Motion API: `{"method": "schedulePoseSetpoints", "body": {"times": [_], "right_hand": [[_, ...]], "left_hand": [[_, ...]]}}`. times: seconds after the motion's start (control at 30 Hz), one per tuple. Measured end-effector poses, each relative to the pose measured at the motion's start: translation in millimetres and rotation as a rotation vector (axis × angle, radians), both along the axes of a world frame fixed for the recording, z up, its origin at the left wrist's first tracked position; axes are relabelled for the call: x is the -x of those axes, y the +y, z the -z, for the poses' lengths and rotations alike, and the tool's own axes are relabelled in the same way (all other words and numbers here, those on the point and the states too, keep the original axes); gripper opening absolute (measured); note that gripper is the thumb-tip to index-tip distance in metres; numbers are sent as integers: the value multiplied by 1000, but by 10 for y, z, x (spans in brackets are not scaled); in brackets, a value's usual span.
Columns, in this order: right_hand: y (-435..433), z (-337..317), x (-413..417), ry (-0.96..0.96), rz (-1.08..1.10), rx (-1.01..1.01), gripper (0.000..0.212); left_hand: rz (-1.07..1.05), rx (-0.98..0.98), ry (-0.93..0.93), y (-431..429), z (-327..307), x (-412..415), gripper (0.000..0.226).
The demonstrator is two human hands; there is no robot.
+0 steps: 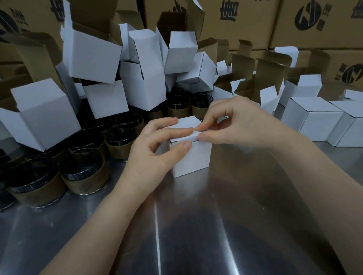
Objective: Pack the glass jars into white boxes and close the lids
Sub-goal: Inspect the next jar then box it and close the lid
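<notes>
Watch for the lid (186, 126) flap buckling or jamming outside the front wall if pressed in crooked, given left hand (157, 148) gripping the box (191, 158) mid-desk (204, 222), fingers on the lid, and right hand (229, 122) pinching its front edge; contents hidden.

Left forearm (92, 226) bare from wrist to lower-left frame edge; right forearm (310, 181) bare to lower-right edge. Left hand (155, 148), right hand (236, 124) bare, slim fingers, short trimmed nails; both thumbnails visible near frame centre.
</notes>
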State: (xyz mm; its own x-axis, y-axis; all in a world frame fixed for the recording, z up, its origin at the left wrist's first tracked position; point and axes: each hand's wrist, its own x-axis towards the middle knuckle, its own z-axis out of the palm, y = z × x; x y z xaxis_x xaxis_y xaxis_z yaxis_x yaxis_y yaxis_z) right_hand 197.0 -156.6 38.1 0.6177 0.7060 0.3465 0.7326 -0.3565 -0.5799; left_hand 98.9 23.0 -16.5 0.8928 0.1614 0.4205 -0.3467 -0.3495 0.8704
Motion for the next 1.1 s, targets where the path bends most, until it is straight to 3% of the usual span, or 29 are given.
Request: {"method": "schedulePoseSetpoints", "body": {"times": [0.63, 0.9, 1.1], "right_hand": [[-2, -9, 3, 1, 8, 93, 3], [93, 90, 53, -137, -3, 167, 28], [92, 61, 79, -115, 26, 212, 36]], "left_hand": [[-16, -54, -15, 11, 29, -35, 27], [0, -63, -21, 18, 32, -21, 22], [23, -106, -17, 49, 88, -36, 44]]}}
